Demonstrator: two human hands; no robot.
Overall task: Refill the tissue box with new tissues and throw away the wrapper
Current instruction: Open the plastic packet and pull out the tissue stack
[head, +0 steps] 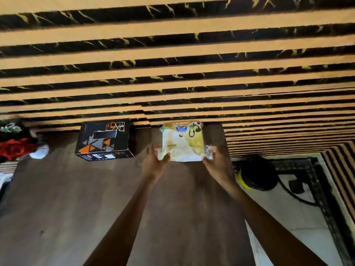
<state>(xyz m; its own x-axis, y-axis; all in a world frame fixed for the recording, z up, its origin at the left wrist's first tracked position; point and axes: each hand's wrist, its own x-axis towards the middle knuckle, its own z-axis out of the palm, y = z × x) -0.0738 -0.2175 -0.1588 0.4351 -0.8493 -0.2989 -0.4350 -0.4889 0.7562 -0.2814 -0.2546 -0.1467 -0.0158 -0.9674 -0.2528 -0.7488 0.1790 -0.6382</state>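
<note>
The tissue pack point(182, 143), wrapped in glossy printed film, is seen lying at the far edge of the wooden table point(76, 208), close against the striped wall point(172, 54). It is judged to be light and soft: the block of tissues inside should yield under pressure, and the film is likely slippery and prone to crinkle. Its crimped ends are seen puckered at the near corners, and these offer the surest purchase for tearing; for lifting, the two short sides are better taken, with gentle pressure so that the stack is not bent.

The pack is bracketed at its near corners by both hands. The left hand point(156, 162) is set at the near left corner, with its fingers curled onto the wrapper; the right hand point(215, 160) is set at the near right corner, where the crinkled seal is pinched or pressed. Both grips appear to be closed on the film, though the frame is blurred and the firmness of either hold cannot be told. Whether the pack is lifted or resting on the table cannot be told either.

To the left, well apart from the pack, the black tissue box point(104, 140) with orange triangles is seen standing on the same table, its top slot showing. A bin with a yellow rim point(257, 173) is seen on the floor just right of the table, and is judged a likely place for the wrapper. Red flowers point(15, 148) are seen at the far left.
</note>
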